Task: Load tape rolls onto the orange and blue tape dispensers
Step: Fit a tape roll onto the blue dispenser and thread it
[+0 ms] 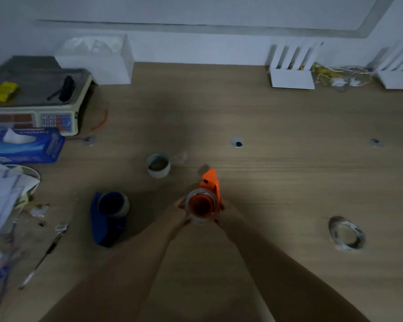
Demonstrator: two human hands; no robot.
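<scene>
Two bare forearms converge; left hand (pixel 180 211) and right hand (pixel 227 216) grip pinches the clear tape roll (pixel 200 205) on the orange dispenser (pixel 211 183); light, rigid, slick, best held by rims

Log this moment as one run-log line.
both hands on orange dispenser | left hand, right hand seat clear tape roll | blue dispenser already loaded

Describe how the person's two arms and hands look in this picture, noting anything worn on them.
Both forearms are bare, with no sleeves in view. The left hand and right hand show no gloves; the dim light hides any rings or watch.
</scene>
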